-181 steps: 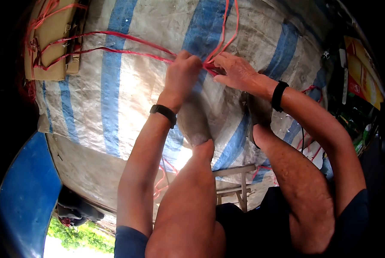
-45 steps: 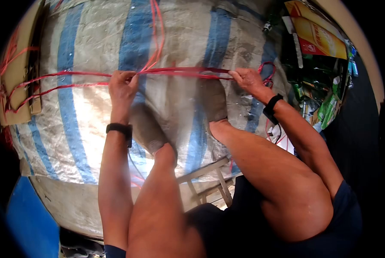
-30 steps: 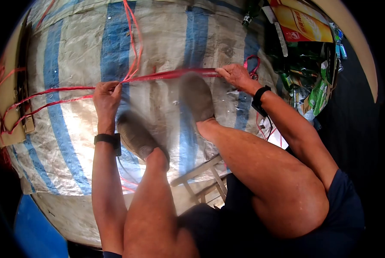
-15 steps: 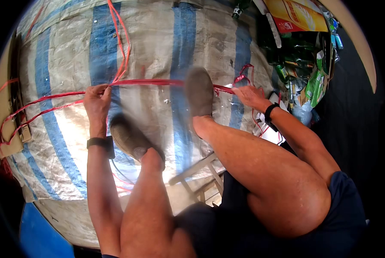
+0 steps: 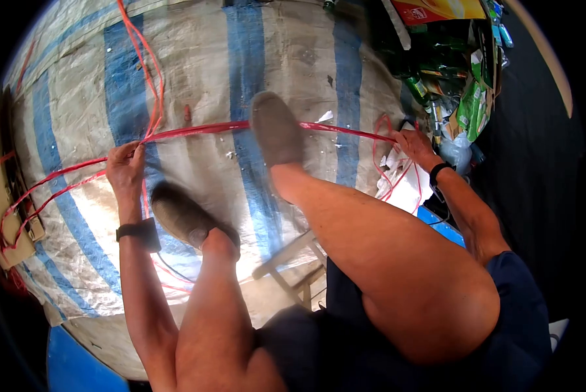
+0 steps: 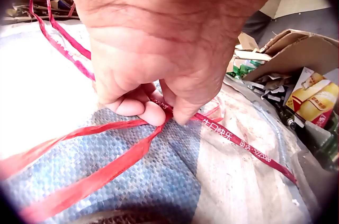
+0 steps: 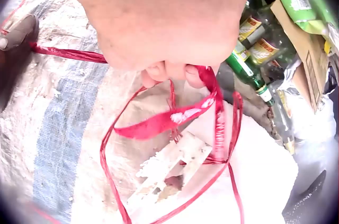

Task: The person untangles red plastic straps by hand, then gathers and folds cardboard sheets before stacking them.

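In the head view my left hand (image 5: 126, 171) pinches red plastic ribbon where several strands meet on the striped woven sheet (image 5: 201, 78). From there the red ribbon (image 5: 195, 130) runs taut to my right hand (image 5: 418, 147), passing at the right shoe (image 5: 278, 127). The left wrist view shows thumb and fingers of the left hand (image 6: 159, 49) closed on the strands, with white print on the ribbon (image 6: 228, 135). In the right wrist view the right hand (image 7: 164, 28) grips the ribbon, and a loose end (image 7: 153, 124) and loops hang below its fingers.
Green bottles (image 5: 418, 88) and a yellow-red carton (image 5: 436, 10) lie at the upper right. Flattened cardboard (image 5: 8, 196) with red ribbon round it stands at the left. The left shoe (image 5: 185, 212) rests on the sheet. A wooden stool (image 5: 286, 261) and blue panel (image 5: 77, 362) are lower down.
Compared with earlier frames, my hands are much farther apart, with the ribbon stretched between them. The right hand has moved outward to the right, and the head view has shifted rightward.
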Available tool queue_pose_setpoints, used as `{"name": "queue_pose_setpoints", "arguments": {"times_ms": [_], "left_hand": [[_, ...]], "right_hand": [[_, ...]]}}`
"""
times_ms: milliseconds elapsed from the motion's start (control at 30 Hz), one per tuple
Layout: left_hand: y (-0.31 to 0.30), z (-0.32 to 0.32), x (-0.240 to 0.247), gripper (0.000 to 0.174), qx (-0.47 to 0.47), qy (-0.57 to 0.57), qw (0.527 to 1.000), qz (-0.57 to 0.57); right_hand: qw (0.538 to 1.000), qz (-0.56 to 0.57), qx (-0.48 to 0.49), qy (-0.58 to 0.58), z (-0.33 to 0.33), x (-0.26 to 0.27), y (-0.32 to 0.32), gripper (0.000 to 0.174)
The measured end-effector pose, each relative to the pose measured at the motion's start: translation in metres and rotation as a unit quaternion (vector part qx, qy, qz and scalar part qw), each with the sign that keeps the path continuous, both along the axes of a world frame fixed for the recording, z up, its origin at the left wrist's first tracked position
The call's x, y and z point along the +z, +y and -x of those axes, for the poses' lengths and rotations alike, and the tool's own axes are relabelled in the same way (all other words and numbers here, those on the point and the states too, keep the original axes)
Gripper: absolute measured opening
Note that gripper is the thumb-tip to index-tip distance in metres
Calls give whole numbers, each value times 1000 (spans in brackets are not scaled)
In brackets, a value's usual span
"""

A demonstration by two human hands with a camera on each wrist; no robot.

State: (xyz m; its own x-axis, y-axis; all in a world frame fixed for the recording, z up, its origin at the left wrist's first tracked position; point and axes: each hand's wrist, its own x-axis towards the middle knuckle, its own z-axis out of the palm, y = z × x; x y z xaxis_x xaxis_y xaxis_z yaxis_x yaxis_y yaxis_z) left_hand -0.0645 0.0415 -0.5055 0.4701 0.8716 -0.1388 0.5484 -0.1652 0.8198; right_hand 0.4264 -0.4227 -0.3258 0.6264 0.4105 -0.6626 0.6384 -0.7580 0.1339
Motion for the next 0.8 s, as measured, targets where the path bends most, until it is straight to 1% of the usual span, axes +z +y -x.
{"name": "queue_pose_setpoints", "arguments": {"times_ms": [33,67,133,167,200,267,300,333,400,433,467,500,533,567,600,633,667,700,733,800], "left_hand": [[0,0,3,12,-1,1,1000,7],[0,-1,6,12,-2,2,1000,13],[-1,-1,6,12,-13,19,1000,3],[-1,0,5,11,-9,8,1000,11],[0,0,3,11,-6,-4,1000,18],[1,4,-2,11,-19,1,1000,16],[2,5,-5,12,-19,-10,999,26],[2,3,-2,12,-19,-21,999,34],[3,1,6,14,-29,-9,999,39],[4,-4,16,17,-57,44,997,11],[5,-10,30,20,-84,97,992,-19],[7,-15,47,29,-108,149,983,-14],[8,-14,50,29,-110,144,983,-19],[12,-11,49,32,-129,134,981,-63],[15,-8,53,35,-146,124,976,-108],[16,-6,64,38,-152,142,974,-87],[17,-2,67,38,-148,131,975,-98],[16,4,70,38,-145,99,979,-99],[12,10,78,39,-142,69,982,-100],[-2,19,106,38,-105,80,991,-17]], "right_hand": [[999,-30,26,-13,-1,-3,-6,52],[999,-29,23,-14,-3,-6,-12,52],[995,-48,-85,-13,-2,-13,-20,49],[988,8,-152,8,-2,-17,-20,44],[987,8,-158,8,3,-19,-24,44],[997,16,-75,8,13,-24,-42,45],[998,-6,-63,1,18,-25,-48,42],[998,-7,-67,-2,20,-25,-53,42],[994,-41,-92,-36,26,-25,-63,37],[993,-50,-94,-47,26,-26,-69,29],[993,-54,-97,-51,25,-27,-75,29],[994,-100,-25,-47,22,-27,-81,26],[987,-145,48,-44,18,-29,-90,23],[967,-135,201,-75,6,-41,-115,18],[967,-138,198,-83,9,-46,-125,18],[979,-134,119,-102,13,-47,-129,18],[982,-133,42,-124,12,-42,-127,21],[960,-240,8,-142,30,-26,-117,21],[956,-256,13,-143,36,-21,-116,20],[962,-237,5,-137,51,-8,-110,17]]}}
